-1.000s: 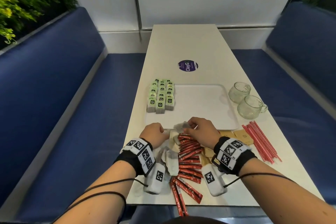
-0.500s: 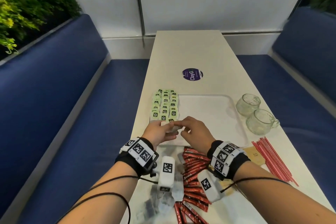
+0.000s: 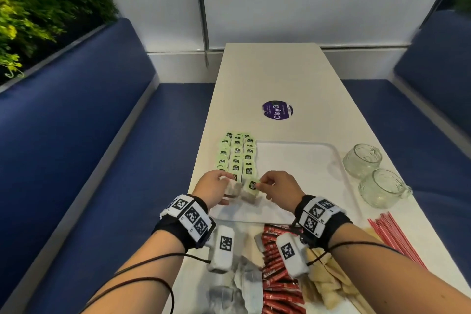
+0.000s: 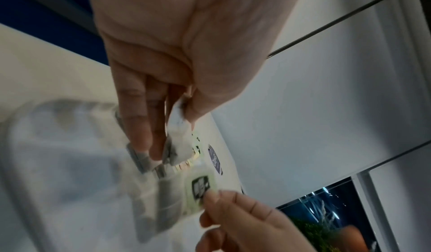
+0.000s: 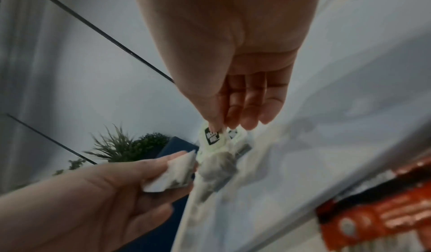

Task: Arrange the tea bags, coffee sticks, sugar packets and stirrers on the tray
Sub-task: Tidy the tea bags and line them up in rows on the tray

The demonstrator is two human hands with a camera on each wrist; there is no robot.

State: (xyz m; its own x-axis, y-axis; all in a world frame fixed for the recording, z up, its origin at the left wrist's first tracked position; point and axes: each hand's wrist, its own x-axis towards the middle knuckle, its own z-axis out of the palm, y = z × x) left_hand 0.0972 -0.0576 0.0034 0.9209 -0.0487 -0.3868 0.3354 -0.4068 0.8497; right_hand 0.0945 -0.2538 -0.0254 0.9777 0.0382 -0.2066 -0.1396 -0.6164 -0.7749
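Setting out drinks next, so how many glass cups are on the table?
2: the farther glass cup right of the tray, the nearer glass cup just in front of it.

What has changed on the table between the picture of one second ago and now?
Both hands moved away from the person, from the near rim of the tray to the near end of the tea bag rows. The left hand holds white tea bags; the right hand now pinches one tea bag by its green tag. Glass cups, stirrers and coffee sticks stayed.
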